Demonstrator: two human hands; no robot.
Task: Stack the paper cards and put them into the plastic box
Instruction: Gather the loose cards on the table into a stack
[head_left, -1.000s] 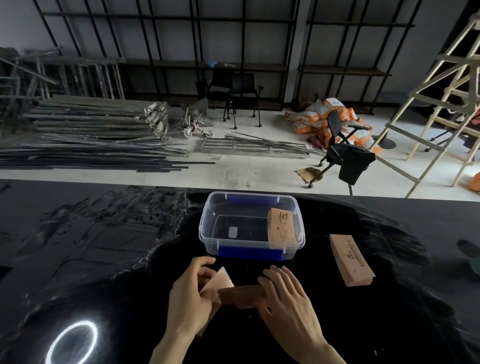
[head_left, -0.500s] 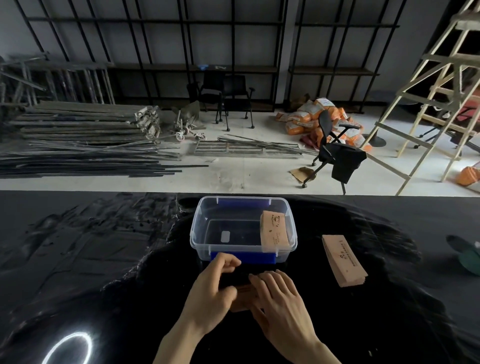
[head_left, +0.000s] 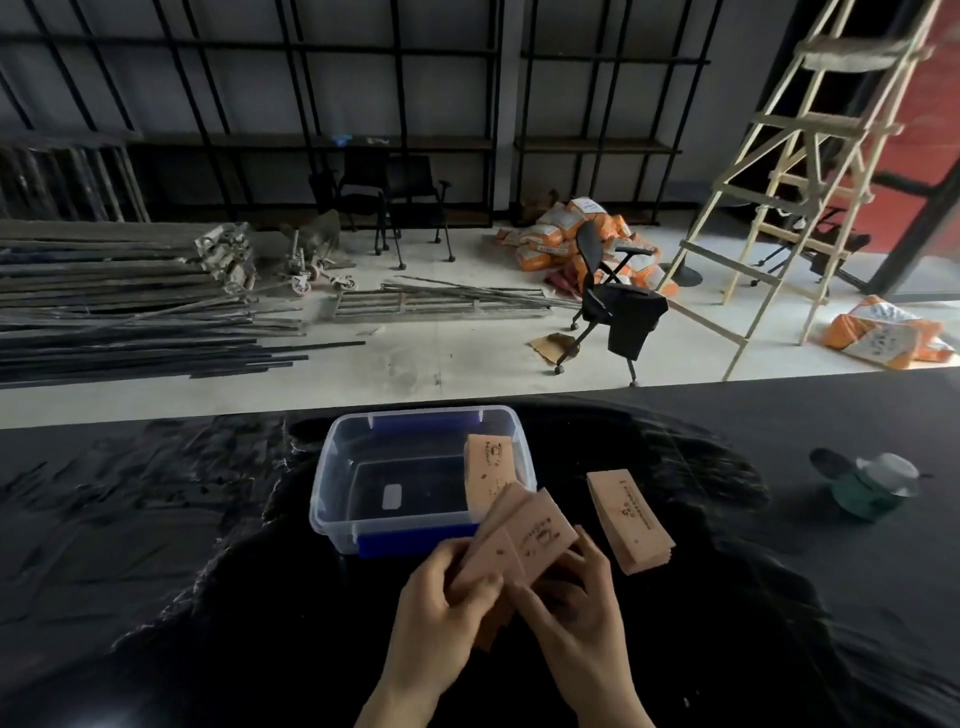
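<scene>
A clear plastic box (head_left: 332, 483) with blue latches stands on the black table in front of me. One stack of tan paper cards (head_left: 485, 465) leans inside its right end. My left hand (head_left: 441, 608) and my right hand (head_left: 582, 613) both grip a fanned bundle of tan cards (head_left: 524, 540), lifted off the table just before the box's front right corner. Another stack of cards (head_left: 628, 519) lies flat on the table to the right of the box.
A green roll under a clear lid (head_left: 872, 486) sits at the table's far right. The black table cover (head_left: 156, 545) is wrinkled. Beyond the table's far edge are metal bars, chairs, orange sacks and a wooden ladder.
The cards lay pressed on the table under both hands; now both hands have lifted them up as a fanned bundle near the box's front right corner.
</scene>
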